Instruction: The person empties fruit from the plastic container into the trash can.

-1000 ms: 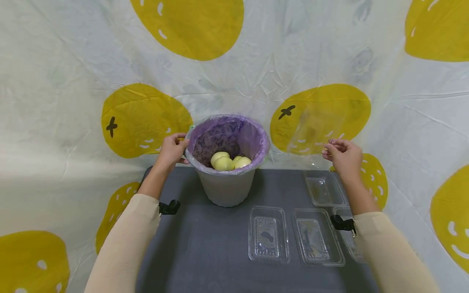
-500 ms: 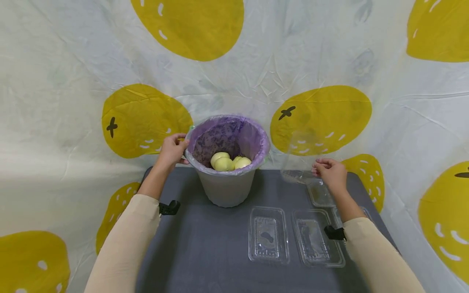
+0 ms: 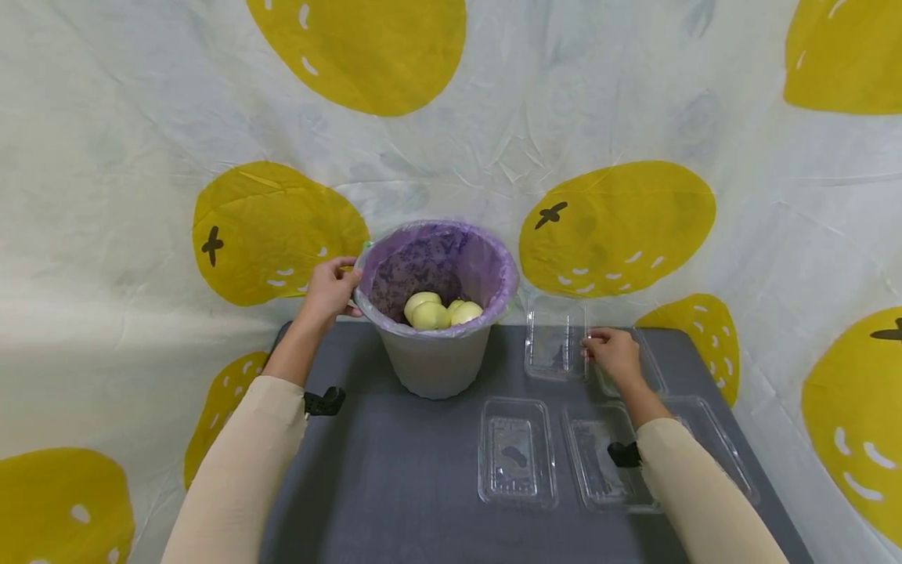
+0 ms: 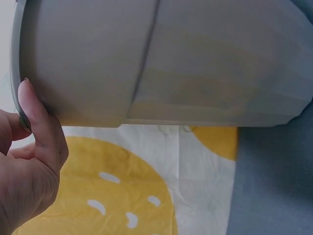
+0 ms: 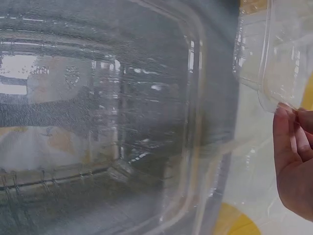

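My left hand grips the rim of a grey bucket lined with a purple plastic bag. In the left wrist view, the thumb and fingers close over that rim from either side. Inside the bucket lie several pale yellow-green round fruits. My right hand pinches the right edge of a clear plastic container at the back of the table, right of the bucket. The right wrist view shows thumb and fingertips at the edge of this container.
More clear containers sit on the dark grey table: one at front centre, another right of it, one at far right, one behind the right hand. A lemon-print cloth hangs behind.
My right hand has come down and leftward, lowering the clear container from in front of the cloth to the table's back edge. The left hand keeps its grip on the bucket rim.
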Demonstrator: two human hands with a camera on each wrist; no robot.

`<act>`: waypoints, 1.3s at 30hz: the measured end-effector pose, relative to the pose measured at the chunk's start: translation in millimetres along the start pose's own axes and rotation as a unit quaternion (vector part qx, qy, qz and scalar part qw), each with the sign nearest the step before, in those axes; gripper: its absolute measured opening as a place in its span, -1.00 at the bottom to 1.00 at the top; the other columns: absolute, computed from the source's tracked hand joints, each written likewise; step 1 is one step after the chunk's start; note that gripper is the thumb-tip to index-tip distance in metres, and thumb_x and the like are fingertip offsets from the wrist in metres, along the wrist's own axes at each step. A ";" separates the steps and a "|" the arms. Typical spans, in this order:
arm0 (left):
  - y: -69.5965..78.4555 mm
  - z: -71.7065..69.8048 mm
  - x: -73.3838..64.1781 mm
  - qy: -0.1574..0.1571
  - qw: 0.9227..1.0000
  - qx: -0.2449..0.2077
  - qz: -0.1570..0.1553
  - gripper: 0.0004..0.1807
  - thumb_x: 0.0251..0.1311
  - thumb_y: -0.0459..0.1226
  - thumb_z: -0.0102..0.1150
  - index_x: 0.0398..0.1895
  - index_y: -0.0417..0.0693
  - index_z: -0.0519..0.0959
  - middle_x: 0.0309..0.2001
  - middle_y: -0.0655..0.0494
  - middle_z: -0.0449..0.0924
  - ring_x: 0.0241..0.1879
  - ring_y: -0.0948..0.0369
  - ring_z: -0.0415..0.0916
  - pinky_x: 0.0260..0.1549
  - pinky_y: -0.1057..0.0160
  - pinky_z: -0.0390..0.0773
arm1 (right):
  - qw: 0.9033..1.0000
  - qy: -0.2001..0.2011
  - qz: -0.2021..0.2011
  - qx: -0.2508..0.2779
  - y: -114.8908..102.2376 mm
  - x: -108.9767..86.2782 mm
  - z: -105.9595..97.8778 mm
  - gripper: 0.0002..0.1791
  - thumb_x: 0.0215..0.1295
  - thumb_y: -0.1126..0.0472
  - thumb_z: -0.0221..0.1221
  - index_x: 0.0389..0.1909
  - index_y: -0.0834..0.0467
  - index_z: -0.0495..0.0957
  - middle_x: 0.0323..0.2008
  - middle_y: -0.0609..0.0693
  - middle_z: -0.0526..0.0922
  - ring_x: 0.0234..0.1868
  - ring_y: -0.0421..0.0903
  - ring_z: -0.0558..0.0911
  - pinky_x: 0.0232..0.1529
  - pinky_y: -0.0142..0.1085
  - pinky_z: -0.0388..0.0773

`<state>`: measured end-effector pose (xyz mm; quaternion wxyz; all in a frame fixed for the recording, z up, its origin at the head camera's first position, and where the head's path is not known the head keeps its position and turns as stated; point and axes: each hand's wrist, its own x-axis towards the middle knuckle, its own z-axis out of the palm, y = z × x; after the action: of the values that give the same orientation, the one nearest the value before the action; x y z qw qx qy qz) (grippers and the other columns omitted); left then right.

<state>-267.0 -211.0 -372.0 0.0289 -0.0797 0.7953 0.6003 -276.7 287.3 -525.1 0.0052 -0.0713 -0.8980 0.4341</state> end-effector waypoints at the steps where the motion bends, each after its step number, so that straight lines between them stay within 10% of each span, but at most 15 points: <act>1: -0.3 -0.5 -0.6 0.001 1.000 0.000 0.001 -0.47 0.59 -0.20 0.01 0.54 -0.12 0.31 -0.10 -0.06 0.37 -0.41 0.20 0.50 -0.58 0.27 0.72 | 1.000 -0.006 0.002 0.002 0.5 0.4 2.6 -0.56 0.51 0.26 0.19 0.24 0.48 0.53 -0.05 0.37 0.74 -0.31 -0.03 0.82 -0.36 -0.35 0.77; 28: -3.9 0.8 -6.5 -0.009 1.000 -0.004 0.006 -0.42 0.58 -0.16 0.03 0.57 -0.10 0.26 -0.02 -0.11 0.40 -0.36 0.17 0.51 -0.53 0.26 0.74 | 0.992 -0.022 -0.026 -0.118 16.2 -3.4 29.0 -0.73 0.43 0.24 0.24 -0.12 0.39 0.75 -0.57 0.01 0.74 -0.53 -0.18 0.66 -0.31 -0.20 0.63; 39: -4.5 2.2 -3.3 -0.009 1.000 -0.010 -0.005 -0.43 0.58 -0.17 0.03 0.57 -0.08 0.27 -0.04 -0.08 0.39 -0.36 0.19 0.52 -0.54 0.27 0.74 | 0.980 -0.008 -0.079 -0.185 12.3 -9.9 22.9 -0.63 0.48 0.20 0.20 -0.01 0.49 0.65 -0.14 0.38 0.74 -0.12 0.32 0.70 -0.08 0.17 0.66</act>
<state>-263.2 -209.8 -376.4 0.0386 -0.0783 0.7888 0.6084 -266.9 275.7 -548.5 0.0190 0.0037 -0.9655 0.2596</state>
